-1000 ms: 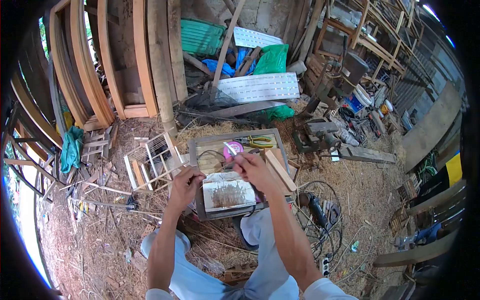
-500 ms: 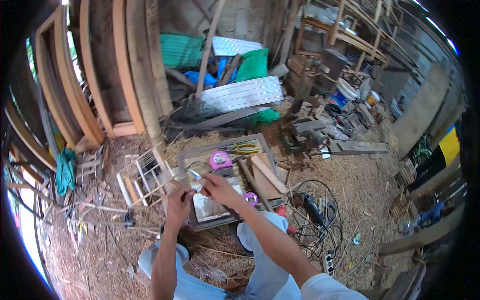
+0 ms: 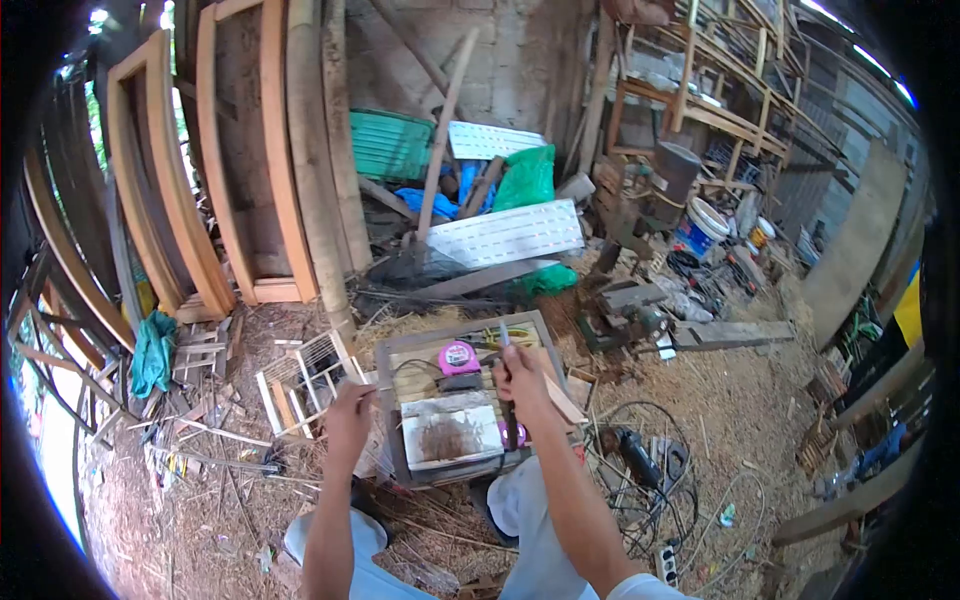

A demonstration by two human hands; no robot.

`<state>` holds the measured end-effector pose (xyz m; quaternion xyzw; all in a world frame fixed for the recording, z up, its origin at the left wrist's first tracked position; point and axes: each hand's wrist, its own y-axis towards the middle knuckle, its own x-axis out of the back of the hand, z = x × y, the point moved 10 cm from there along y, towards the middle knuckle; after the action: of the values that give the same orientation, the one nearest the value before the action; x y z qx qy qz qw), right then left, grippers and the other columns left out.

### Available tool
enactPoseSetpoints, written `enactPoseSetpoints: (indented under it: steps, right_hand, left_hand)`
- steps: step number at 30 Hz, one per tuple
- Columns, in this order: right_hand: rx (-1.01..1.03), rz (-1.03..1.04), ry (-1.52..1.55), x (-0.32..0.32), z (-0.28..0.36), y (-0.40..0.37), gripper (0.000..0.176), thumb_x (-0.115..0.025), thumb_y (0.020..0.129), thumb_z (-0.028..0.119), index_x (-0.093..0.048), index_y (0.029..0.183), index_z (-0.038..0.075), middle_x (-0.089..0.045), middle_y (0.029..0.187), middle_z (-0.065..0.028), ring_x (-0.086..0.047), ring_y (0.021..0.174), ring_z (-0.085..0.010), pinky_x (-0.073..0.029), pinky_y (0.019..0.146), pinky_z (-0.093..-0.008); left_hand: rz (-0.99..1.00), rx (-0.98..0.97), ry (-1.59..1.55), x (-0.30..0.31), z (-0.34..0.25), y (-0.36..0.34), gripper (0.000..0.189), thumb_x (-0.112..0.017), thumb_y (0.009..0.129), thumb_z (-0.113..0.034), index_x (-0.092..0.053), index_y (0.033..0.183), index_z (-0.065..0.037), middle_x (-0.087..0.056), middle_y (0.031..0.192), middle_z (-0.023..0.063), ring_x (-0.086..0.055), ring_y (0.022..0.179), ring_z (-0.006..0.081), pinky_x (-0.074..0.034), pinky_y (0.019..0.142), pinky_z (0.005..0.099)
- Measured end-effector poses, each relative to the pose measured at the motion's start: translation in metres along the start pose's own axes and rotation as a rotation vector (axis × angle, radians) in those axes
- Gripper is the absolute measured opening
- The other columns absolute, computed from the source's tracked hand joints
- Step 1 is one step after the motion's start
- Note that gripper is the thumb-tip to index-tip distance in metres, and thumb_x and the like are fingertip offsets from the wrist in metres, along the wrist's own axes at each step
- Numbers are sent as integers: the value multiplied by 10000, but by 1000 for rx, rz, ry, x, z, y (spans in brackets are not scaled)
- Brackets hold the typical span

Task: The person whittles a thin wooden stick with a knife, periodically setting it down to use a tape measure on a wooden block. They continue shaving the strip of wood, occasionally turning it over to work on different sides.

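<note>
My right hand (image 3: 524, 384) is closed around a knife (image 3: 505, 335), its narrow blade pointing up and away over the right part of a framed work board (image 3: 394, 440). Left of the board, my left hand (image 3: 349, 412) pinches what looks like a thin stick (image 3: 368, 388), mostly hidden by the fingers. Between the hands lie a pink tape measure (image 3: 457, 357), a dark block (image 3: 461, 382) and a whitish, stained slab (image 3: 450, 436). Yellow-handled pliers (image 3: 515, 333) rest at the board's far edge, partly behind the knife. A second pink tape measure (image 3: 513, 434) shows beside the slab.
A small slatted wooden cage (image 3: 318, 372) stands left of the board. On the right, a dark power tool (image 3: 637, 455) lies among tangled cables near a power strip (image 3: 667, 565). Wood shavings cover the floor. Wooden frames (image 3: 285, 150) lean at the back left.
My right hand has moved right with the knife, away from my left hand, and the blade has turned upward. The slab is now uncovered. The camera view has shifted.
</note>
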<state>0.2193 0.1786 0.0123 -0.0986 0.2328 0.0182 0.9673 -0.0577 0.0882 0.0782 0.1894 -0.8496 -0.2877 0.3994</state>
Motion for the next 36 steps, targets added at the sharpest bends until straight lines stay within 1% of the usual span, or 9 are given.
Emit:
enactPoseSetpoints:
  steps: [2, 8, 11, 20, 25, 27, 31, 34, 36]
  right_hand:
    - [-70, 112, -63, -39, -13, -11, 394, -527, 938, 279, -395, 1277, 127, -472, 635, 15, -378, 489, -55, -281, 406, -194]
    - [-51, 314, -146, -106, -28, -28, 415, -482, 959, 260, -366, 1315, 81, -474, 641, 18, -362, 491, -43, -280, 418, -191]
    - [-76, 293, -48, -106, -22, -32, 256, -447, 977, 244, -572, 1152, 105, -451, 629, 52, -314, 470, -21, -245, 412, -179]
    - [-66, 309, -178, -79, -9, -21, 276, -456, 970, 230, -644, 982, 29, -483, 629, 62, -353, 486, -12, -256, 416, -179]
    - [184, -99, -138, 22, 35, 3, 280, -487, 956, 309, -618, 973, 62, -407, 605, 80, -314, 468, -19, -239, 408, -178]
    - [199, -232, -117, 58, 52, 3, 324, -483, 949, 366, -607, 955, 67, -398, 596, 77, -311, 458, -21, -219, 393, -178]
    - [-24, -106, -71, 20, 29, -14, 309, -538, 921, 361, -614, 964, 65, -392, 599, 70, -319, 450, -19, -220, 384, -162]
    - [276, 60, -302, -37, 11, -13, 248, -600, 887, 277, -623, 968, 44, -482, 603, 1, -424, 460, -98, -338, 406, -235]
    - [900, 199, -1012, -98, 22, -48, 221, -653, 835, 194, -625, 986, 35, -592, 692, -117, -546, 533, -250, -428, 493, -351]
  left_hand:
    - [11, 6, -82, -18, -4, 7, 81, -621, 815, -41, -608, 895, -39, -587, 811, 121, -594, 708, 321, -466, 594, 370]
    - [-18, -125, -159, -34, -43, 17, 93, -649, 793, -37, -614, 878, -51, -594, 812, 111, -595, 685, 305, -461, 583, 371]
    - [-6, -57, -212, -30, -49, 21, 99, -643, 787, -10, -607, 871, -46, -595, 823, 116, -595, 687, 301, -468, 591, 374]
    - [24, -189, -81, -38, -50, 6, 146, -623, 778, 19, -588, 906, -44, -564, 829, 115, -587, 753, 303, -471, 654, 368]
    - [40, -32, -254, -14, -1, 3, 171, -595, 757, 47, -594, 911, -27, -580, 831, 116, -597, 743, 296, -495, 658, 359]
    - [-100, -42, -37, 23, 8, 5, 142, -610, 765, 60, -602, 882, -19, -588, 796, 120, -602, 727, 295, -482, 630, 364]
    - [-118, -67, -15, 28, 1, 6, 152, -633, 740, 58, -602, 863, -24, -590, 797, 121, -593, 717, 307, -469, 608, 375]
    - [-27, -172, 39, 5, -26, 8, 145, -624, 735, 26, -602, 860, -42, -592, 817, 108, -595, 749, 297, -479, 647, 383]
    - [56, -291, 33, -12, -47, 4, 151, -611, 730, -8, -602, 870, -63, -591, 848, 93, -595, 789, 283, -485, 692, 378]
